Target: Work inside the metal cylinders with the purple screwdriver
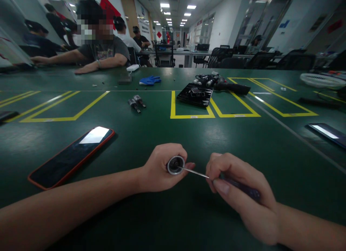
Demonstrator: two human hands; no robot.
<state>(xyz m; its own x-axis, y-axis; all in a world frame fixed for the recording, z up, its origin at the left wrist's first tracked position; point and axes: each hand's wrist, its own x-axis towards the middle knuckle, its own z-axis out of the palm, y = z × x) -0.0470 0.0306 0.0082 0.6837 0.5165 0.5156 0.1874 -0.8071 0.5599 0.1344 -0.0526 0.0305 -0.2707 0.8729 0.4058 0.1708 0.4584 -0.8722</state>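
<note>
My left hand (pixel 162 168) is wrapped round a small cylindrical part with a silvery metal rim (pixel 176 165); its dark hollow end faces me, and the rest is hidden in the fist. In my right hand (pixel 240 189) is a screwdriver (pixel 243 189), gripped by its dark handle between thumb and fingers. Its thin metal shaft points left, with the tip inside the hollow end of the cylinder. What the tip touches in there is too small to make out. Both hands are just above the green table (pixel 129 215).
A phone in a red case (pixel 71 157) lies left, another phone (pixel 328 133) far right. Two small metal-and-black parts (pixel 137 103), a blue glove (pixel 150 80), and a glossy black tray (pixel 195 95) beside several cylindrical parts (pixel 207 79) lie farther back. A person (pixel 105 49) sits across the table.
</note>
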